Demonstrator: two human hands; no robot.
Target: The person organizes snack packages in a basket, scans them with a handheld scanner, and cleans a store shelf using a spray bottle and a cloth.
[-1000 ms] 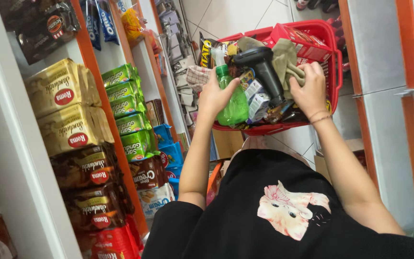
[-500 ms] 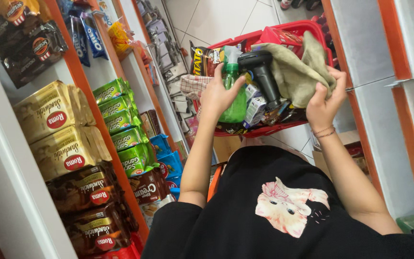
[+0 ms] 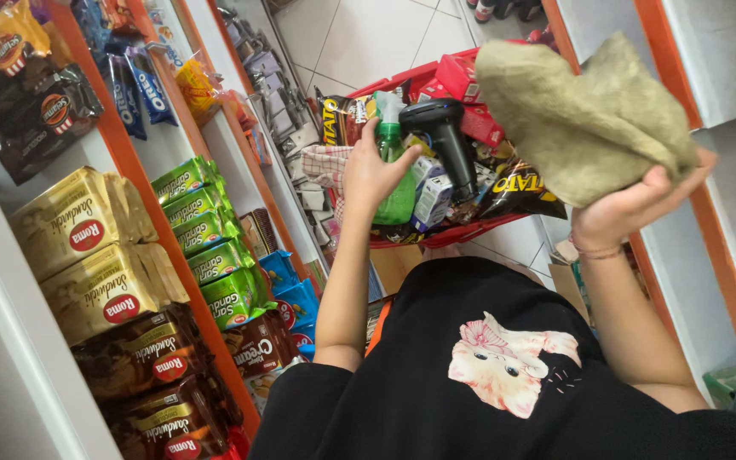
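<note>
My right hand [image 3: 632, 209] holds a crumpled olive-green cloth [image 3: 585, 115] lifted up and to the right of a red shopping basket [image 3: 436, 78]. My left hand [image 3: 372, 175] is closed around a green spray bottle [image 3: 398, 198] standing in the basket. Beside the bottle lie a black handheld barcode scanner [image 3: 445, 136], a dark snack bag [image 3: 517, 192], small boxes and red packs. The basket's near side is hidden behind my arms and black shirt.
Shelves with orange edges [image 3: 134, 183] on the left carry gold [image 3: 78, 226], brown [image 3: 151, 362] and green [image 3: 206, 230] biscuit packs, with blue packs [image 3: 287, 285] lower down. White shelves [image 3: 726, 213] stand on the right. A white tiled floor [image 3: 368, 38] lies beyond the basket.
My right hand has pulled the cloth out of the basket and raised it to the right. My left hand has stayed on the green bottle.
</note>
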